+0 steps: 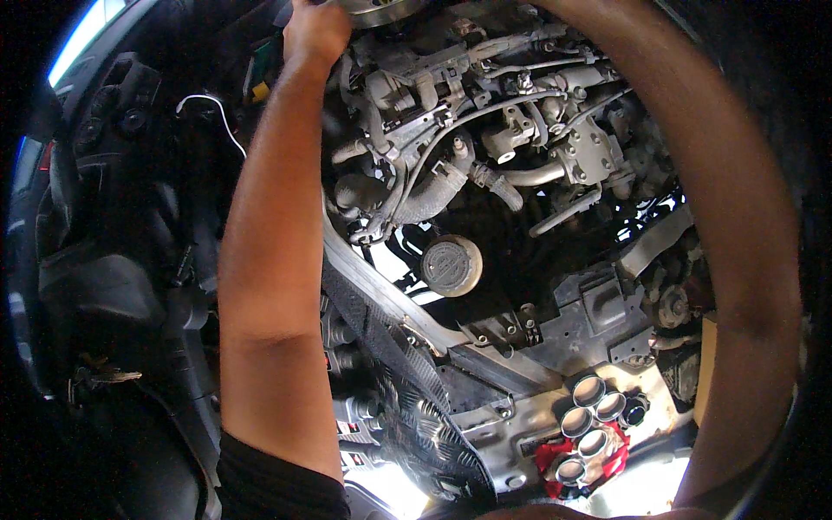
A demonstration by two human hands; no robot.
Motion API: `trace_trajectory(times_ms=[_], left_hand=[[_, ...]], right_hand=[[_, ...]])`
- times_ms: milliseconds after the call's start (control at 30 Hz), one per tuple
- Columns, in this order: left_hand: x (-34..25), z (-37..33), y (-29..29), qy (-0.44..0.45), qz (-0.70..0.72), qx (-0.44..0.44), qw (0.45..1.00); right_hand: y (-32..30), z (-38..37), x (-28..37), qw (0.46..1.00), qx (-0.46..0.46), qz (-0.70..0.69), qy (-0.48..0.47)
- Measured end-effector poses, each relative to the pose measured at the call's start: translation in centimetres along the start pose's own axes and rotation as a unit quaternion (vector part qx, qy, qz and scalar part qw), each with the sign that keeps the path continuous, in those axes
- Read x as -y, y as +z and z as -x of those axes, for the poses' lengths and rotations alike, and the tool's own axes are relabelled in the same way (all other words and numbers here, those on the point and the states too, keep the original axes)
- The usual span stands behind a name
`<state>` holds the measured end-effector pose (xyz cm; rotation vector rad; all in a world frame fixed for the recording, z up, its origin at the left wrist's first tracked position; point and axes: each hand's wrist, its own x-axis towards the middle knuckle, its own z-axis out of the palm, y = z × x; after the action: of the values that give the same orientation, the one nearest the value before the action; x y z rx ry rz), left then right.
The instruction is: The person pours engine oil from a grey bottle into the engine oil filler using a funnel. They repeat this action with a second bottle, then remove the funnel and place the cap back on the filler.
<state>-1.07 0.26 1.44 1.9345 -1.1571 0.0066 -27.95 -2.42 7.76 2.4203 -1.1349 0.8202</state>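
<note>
My left arm reaches up to the top edge, where my left hand [319, 35] is partly cut off. Beside it, and perhaps touching it, is a round metal part [386, 12] with a shiny rim, also cut by the edge. The left fingers are mostly hidden. My right arm [728, 217] curves up the right side and leaves at the top, with its hand outside the picture. Between the arms lies a dusty engine assembly [485, 121] with hoses, pipes and brackets. Below it is a round, pale-rimmed cap-like part [451, 266].
Several ring-shaped metal parts [589, 390] stand on a tan surface at lower right, some on a red cloth [555, 455]. A black patterned strip [416, 407] runs beside a curved metal edge [390, 290]. A white cable [221, 113] lies left of my left arm.
</note>
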Motion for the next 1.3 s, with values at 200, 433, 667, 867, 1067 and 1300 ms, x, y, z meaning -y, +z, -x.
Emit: trace_trajectory(times_ms=[200, 433, 667, 867, 1067, 1300], left_hand=[[-1.4, 0.9, 0.0, 0.057, 0.03, 0.004, 0.998], [-0.9, -0.6, 0.3, 0.033, -0.092, 0.013, 0.995], [-1.0, 0.0, 0.2, -0.003, -0.099, 0.039, 0.994], [-2.6, 1.0, -0.4, 0.014, -0.074, 0.032, 0.997], [-3.2, 0.8, -0.2, -0.006, -0.085, 0.026, 0.996], [-1.2, -0.6, 0.4, -0.026, -0.028, 0.054, 0.998]], right_hand=[[1.1, -0.5, 0.1, 0.998, -0.028, 0.052, -0.003], [2.8, -1.8, -1.0, 0.998, -0.014, 0.066, -0.01], [2.7, -2.1, -0.7, 0.998, -0.016, 0.06, -0.018], [1.6, -1.7, 0.2, 0.997, 0.037, 0.066, -0.021], [1.6, -1.5, 0.6, 0.995, 0.068, 0.077, -0.016], [2.4, -2.5, 0.7, 0.994, 0.069, 0.082, -0.014]])
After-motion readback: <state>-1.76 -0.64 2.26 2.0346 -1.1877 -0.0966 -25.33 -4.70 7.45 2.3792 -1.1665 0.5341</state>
